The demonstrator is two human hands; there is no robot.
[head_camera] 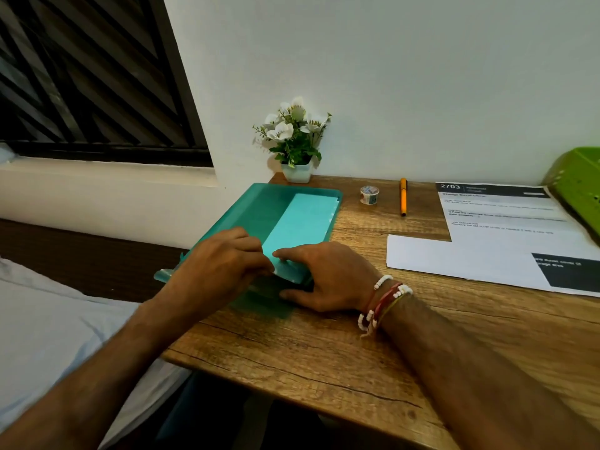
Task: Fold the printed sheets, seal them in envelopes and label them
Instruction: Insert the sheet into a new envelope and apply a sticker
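A translucent green plastic folder [256, 216] lies at the desk's left edge, with a pale strip of envelopes or paper [302, 219] showing inside it. My left hand [220, 264] has its fingers curled at the folder's near opening, pinching the pale strip's near corner. My right hand [328, 274] lies on the folder's near right corner, index finger stretched onto the strip, thumb along the folder's edge. Printed sheets [506, 235] with black headers lie at the right. A small tape roll [369, 194] and an orange pen [403, 196] sit near the wall.
A white pot of artificial flowers [297, 141] stands against the wall behind the folder. A green plastic basket [578, 186] is at the far right edge. A bed with pale sheets [48, 336] lies left of the wooden desk [324, 352].
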